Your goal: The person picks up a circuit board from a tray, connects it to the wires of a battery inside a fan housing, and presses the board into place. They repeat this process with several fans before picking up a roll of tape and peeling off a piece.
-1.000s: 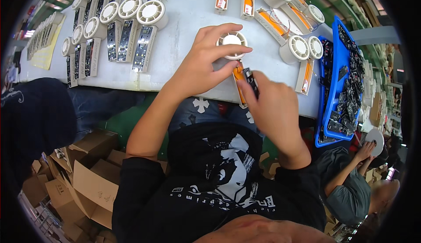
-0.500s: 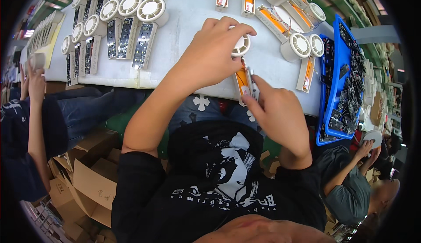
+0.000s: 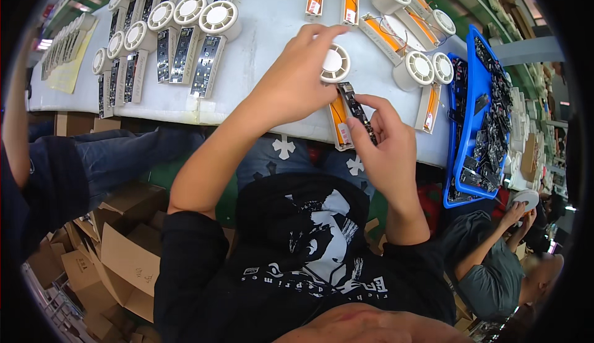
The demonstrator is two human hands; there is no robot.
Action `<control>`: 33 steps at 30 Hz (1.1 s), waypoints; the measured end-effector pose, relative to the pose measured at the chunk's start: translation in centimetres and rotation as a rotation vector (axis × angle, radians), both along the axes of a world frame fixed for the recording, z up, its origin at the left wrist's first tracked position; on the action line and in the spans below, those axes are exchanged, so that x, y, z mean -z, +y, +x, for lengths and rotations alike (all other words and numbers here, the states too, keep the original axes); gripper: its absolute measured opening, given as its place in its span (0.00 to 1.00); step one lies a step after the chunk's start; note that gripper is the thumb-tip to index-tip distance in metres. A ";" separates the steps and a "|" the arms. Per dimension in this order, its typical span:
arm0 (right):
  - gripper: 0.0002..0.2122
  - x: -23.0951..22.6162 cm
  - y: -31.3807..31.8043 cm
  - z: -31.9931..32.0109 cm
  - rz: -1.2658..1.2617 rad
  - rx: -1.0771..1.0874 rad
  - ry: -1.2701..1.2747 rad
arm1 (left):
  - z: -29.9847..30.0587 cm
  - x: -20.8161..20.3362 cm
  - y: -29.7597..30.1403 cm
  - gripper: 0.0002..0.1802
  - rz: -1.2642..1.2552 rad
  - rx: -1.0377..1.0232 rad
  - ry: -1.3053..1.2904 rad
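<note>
In front of me a white handheld fan lies with its round head away from me. Its open handle points toward me, and an orange battery sits in it. My left hand is closed on the fan at the head and neck, its fingers partly hidden. My right hand pinches a narrow black circuit board between thumb and fingers. The board slants beside the handle's right side, its upper end close to the neck and my left fingertips. Whether a wire joins the two, I cannot tell.
Several fans with black boards in their handles stand at the left of the white table. Open fans with orange batteries lie at the far right. A blue tray of circuit boards sits at the right edge. Co-workers sit on both sides.
My right hand has turned the circuit board, so its dark component face now shows and it tilts away from the handle. My left hand keeps its hold on the fan. The left co-worker's arm has moved.
</note>
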State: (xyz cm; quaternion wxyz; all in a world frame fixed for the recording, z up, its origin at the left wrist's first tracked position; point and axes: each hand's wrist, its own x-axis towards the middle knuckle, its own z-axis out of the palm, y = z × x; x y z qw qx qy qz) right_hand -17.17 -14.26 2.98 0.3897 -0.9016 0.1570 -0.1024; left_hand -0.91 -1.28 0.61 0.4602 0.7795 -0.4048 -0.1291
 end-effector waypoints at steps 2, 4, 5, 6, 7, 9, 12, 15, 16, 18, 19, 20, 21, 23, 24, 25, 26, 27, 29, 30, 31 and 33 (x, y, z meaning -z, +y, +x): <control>0.16 0.5 0.5 0.3 -0.044 -0.003 -0.030 | 0.0 1.1 1.1 0.45 -0.104 0.027 0.109; 0.16 1.1 0.8 0.5 -0.138 -0.020 -0.087 | -0.2 2.0 2.0 0.46 -0.317 0.069 0.332; 0.16 1.6 0.9 0.5 -0.137 -0.018 -0.083 | -0.3 2.4 2.0 0.46 -0.317 0.070 0.337; 0.16 2.3 1.0 0.4 -0.214 -0.041 -0.139 | -0.4 2.7 2.0 0.46 -0.318 0.076 0.338; 0.16 2.9 1.1 0.4 -0.292 -0.064 -0.196 | -0.5 2.9 2.0 0.46 -0.320 0.083 0.338; 0.16 3.1 1.2 0.5 -0.366 -0.096 -0.257 | -0.6 3.2 2.2 0.47 -0.322 0.081 0.334; 0.21 2.3 1.1 0.5 -0.460 -0.109 -0.129 | -1.0 3.3 1.6 0.49 -0.235 0.051 0.177; 0.26 -1.0 0.4 0.1 -0.423 -0.243 0.088 | -1.0 3.4 1.9 0.50 -0.215 0.054 0.194; 0.28 -1.7 -0.1 -0.1 -0.404 -0.309 0.196 | -0.9 3.5 1.9 0.51 -0.207 0.056 0.202; 0.30 -2.0 -1.8 -0.1 -0.381 -0.359 0.205 | -0.8 3.4 1.8 0.50 -0.195 0.062 0.181; 0.33 -2.2 -2.7 0.0 -0.356 -0.411 0.214 | -0.8 3.3 1.7 0.50 -0.183 0.067 0.160; 0.35 -2.2 -3.2 0.2 -0.332 -0.463 0.222 | -0.7 3.2 1.6 0.50 -0.171 0.072 0.138; 0.35 -2.2 -3.3 0.4 -0.335 -0.463 0.222 | -0.6 3.2 1.6 0.50 -0.175 0.072 0.137; 0.35 -2.0 -3.0 0.9 -0.344 -0.439 0.181 | -0.5 3.1 1.7 0.49 -0.164 0.085 0.131; 0.35 -1.9 -2.7 1.0 -0.348 -0.428 0.159 | -0.5 3.0 1.8 0.49 -0.158 0.092 0.127; 0.35 -1.7 -2.4 1.0 -0.350 -0.428 0.157 | -0.4 3.1 1.9 0.49 -0.160 0.091 0.124; 0.35 -1.4 -1.9 1.0 -0.344 -0.431 0.137 | -0.3 3.3 2.0 0.48 -0.161 0.087 0.123; 0.36 -1.1 -1.3 1.0 -0.336 -0.433 0.116 | -0.2 3.5 2.2 0.48 -0.160 0.082 0.122; 0.36 -0.3 -0.2 1.3 -0.334 -0.431 0.090 | -0.4 3.2 2.1 0.47 -0.163 0.082 0.113; 0.35 0.3 0.5 1.6 -0.299 -0.401 0.058 | -0.9 3.0 2.0 0.43 -0.190 -0.013 0.076; 0.35 0.9 1.1 1.9 -0.262 -0.371 0.025 | -1.5 2.7 2.1 0.40 -0.215 -0.109 0.037; 0.35 1.4 1.3 2.3 -0.218 -0.342 -0.017 | -2.8 2.1 2.7 0.37 -0.233 -0.205 -0.011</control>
